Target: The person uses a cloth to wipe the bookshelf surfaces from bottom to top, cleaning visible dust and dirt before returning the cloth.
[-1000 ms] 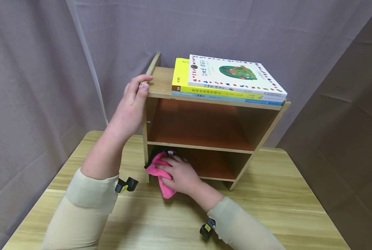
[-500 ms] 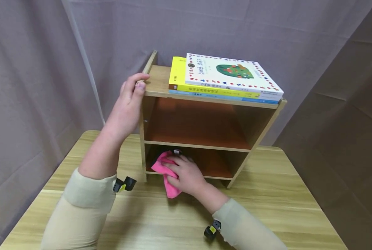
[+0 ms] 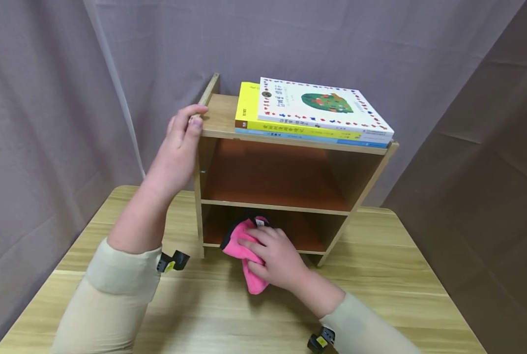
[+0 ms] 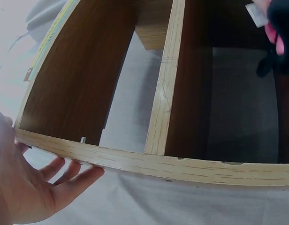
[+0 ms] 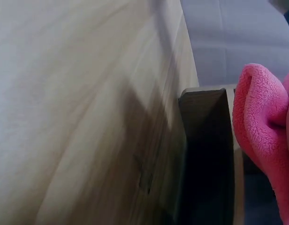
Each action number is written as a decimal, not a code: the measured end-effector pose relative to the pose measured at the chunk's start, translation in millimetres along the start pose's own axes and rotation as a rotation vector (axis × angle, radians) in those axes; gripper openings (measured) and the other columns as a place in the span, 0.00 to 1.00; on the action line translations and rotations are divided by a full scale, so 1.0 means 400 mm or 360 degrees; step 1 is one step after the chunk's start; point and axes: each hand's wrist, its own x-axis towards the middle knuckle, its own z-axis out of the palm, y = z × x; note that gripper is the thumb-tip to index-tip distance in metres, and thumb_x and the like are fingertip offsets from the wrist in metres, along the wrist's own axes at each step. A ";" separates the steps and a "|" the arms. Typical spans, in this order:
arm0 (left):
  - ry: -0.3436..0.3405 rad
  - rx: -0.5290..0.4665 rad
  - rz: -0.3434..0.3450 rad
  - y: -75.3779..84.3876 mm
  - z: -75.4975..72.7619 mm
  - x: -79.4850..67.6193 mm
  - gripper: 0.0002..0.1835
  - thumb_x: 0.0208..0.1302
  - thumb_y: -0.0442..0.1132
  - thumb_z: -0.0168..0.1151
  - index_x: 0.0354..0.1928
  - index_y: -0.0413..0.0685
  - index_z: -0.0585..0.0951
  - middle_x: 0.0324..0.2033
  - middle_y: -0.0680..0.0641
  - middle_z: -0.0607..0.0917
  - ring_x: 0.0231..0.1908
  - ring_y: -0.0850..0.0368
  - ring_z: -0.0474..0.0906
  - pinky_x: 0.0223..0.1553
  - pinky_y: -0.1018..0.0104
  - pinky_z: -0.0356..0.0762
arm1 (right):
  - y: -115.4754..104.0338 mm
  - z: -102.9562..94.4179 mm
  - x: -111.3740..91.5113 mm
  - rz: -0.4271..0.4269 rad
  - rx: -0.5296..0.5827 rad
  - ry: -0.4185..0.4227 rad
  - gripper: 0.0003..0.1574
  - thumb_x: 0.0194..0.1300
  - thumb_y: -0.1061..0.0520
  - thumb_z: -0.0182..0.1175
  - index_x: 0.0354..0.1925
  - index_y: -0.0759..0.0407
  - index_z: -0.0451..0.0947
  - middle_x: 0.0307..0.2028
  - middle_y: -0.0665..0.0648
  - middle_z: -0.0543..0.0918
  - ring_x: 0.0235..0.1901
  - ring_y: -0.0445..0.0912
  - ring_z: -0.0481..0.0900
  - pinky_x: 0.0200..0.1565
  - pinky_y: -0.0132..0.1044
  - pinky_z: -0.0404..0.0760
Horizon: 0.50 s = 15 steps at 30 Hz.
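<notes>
My left hand (image 3: 178, 142) grips the upper left corner of a small wooden bookshelf (image 3: 276, 209), thumb in front and fingertips over the top edge. In the left wrist view, the fingers of my left hand (image 4: 39, 187) lie along the outside of the side panel (image 4: 135, 162). A pink cloth (image 3: 241, 245) with a black edge and a white tag is bunched in my right hand (image 3: 278, 258) at the front of the lowest shelf. One end of it hangs below the shelf edge. The right wrist view shows the folded cloth (image 5: 262, 115) close up.
Several books lie stacked on top of the bookshelf, the uppermost a white book (image 3: 325, 105) over a yellow one (image 3: 248, 105). The unit stands on a wood-grain table (image 3: 396, 285). Grey curtains (image 3: 334, 39) hang behind and at the sides.
My right hand has moved the pink cloth rightward along the lowest shelf, from its left end, and slightly toward the front. My left hand keeps its hold on the corner.
</notes>
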 end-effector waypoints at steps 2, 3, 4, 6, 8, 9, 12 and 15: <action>-0.0002 0.0002 -0.0010 0.000 0.000 -0.001 0.25 0.78 0.61 0.35 0.69 0.64 0.64 0.66 0.46 0.63 0.66 0.47 0.62 0.66 0.42 0.57 | -0.006 -0.013 -0.010 -0.0054 0.0004 0.0023 0.27 0.59 0.48 0.65 0.57 0.52 0.83 0.55 0.56 0.82 0.58 0.54 0.76 0.55 0.49 0.76; -0.0001 0.0005 -0.0011 0.000 -0.001 -0.001 0.25 0.78 0.61 0.35 0.70 0.64 0.64 0.66 0.46 0.63 0.66 0.47 0.62 0.66 0.42 0.57 | -0.010 -0.020 -0.014 -0.0079 0.0003 0.0038 0.26 0.59 0.48 0.65 0.56 0.52 0.83 0.55 0.56 0.82 0.58 0.54 0.76 0.55 0.49 0.76; 0.0000 0.0007 -0.0011 0.000 -0.001 -0.002 0.25 0.78 0.61 0.35 0.70 0.64 0.64 0.66 0.46 0.63 0.66 0.46 0.62 0.66 0.42 0.57 | -0.012 -0.027 -0.019 -0.0105 0.0005 0.0057 0.26 0.59 0.48 0.64 0.56 0.52 0.83 0.55 0.56 0.82 0.58 0.54 0.77 0.55 0.49 0.76; 0.0002 0.0014 -0.0014 0.000 -0.001 -0.002 0.25 0.78 0.61 0.35 0.70 0.64 0.64 0.66 0.46 0.63 0.66 0.46 0.62 0.66 0.42 0.57 | -0.020 -0.044 -0.025 -0.0148 0.0009 0.0089 0.24 0.60 0.47 0.63 0.54 0.52 0.84 0.55 0.56 0.82 0.57 0.54 0.77 0.54 0.49 0.76; 0.0000 0.0018 -0.0013 0.000 -0.001 -0.002 0.25 0.78 0.61 0.35 0.70 0.64 0.64 0.67 0.46 0.63 0.66 0.46 0.62 0.66 0.41 0.57 | -0.027 -0.063 -0.029 -0.0177 0.0007 0.0114 0.23 0.62 0.47 0.61 0.54 0.52 0.84 0.54 0.56 0.82 0.57 0.54 0.78 0.53 0.48 0.76; -0.0001 0.0018 -0.0014 0.000 0.000 -0.002 0.26 0.77 0.61 0.35 0.70 0.64 0.64 0.67 0.46 0.62 0.66 0.46 0.62 0.66 0.41 0.57 | -0.030 -0.073 -0.031 -0.0186 0.0004 0.0122 0.23 0.63 0.47 0.59 0.53 0.52 0.84 0.54 0.56 0.83 0.57 0.54 0.78 0.52 0.48 0.76; -0.0005 0.0016 -0.0013 0.000 0.000 -0.001 0.26 0.77 0.62 0.35 0.70 0.65 0.64 0.67 0.46 0.62 0.66 0.46 0.62 0.66 0.40 0.57 | -0.036 -0.102 -0.036 -0.0208 -0.0005 0.0142 0.22 0.67 0.45 0.54 0.53 0.52 0.84 0.53 0.56 0.83 0.56 0.55 0.78 0.52 0.49 0.76; -0.0002 0.0007 -0.0013 -0.001 0.000 -0.003 0.26 0.77 0.61 0.35 0.70 0.64 0.64 0.67 0.46 0.62 0.66 0.46 0.62 0.66 0.41 0.57 | -0.037 -0.129 -0.039 -0.0251 -0.0015 0.0175 0.23 0.70 0.46 0.51 0.53 0.52 0.85 0.52 0.56 0.84 0.55 0.55 0.79 0.51 0.50 0.76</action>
